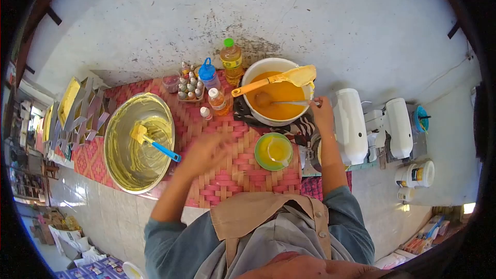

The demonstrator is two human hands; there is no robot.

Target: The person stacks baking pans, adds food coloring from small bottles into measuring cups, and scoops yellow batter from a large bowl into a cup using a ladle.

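My right hand (pixel 321 113) is closed on the handle end of a metal ladle (pixel 289 103), at the right rim of a white bucket (pixel 248 77). The ladle's bowl dips into the orange liquid inside. Across the bucket's top lies an orange-handled spatula (pixel 279 80) smeared with yellow batter. My left hand (pixel 209 151) is over the woven mat, blurred, its fingers apart and holding nothing. Between my hands a green bowl (pixel 260 159) holds a clear cup (pixel 279 150) with yellow liquid. On the left a large metal bowl (pixel 114 163) holds batter remains and a blue-handled spatula (pixel 165 151).
Bottles (pixel 231 61), a blue-lidded container (pixel 208 75) and small vials (pixel 190 89) stand near the wall. Metal pans (pixel 82 111) are stacked at the far left. White mixers (pixel 350 126) stand at the right, with white buckets (pixel 421 174) beyond.
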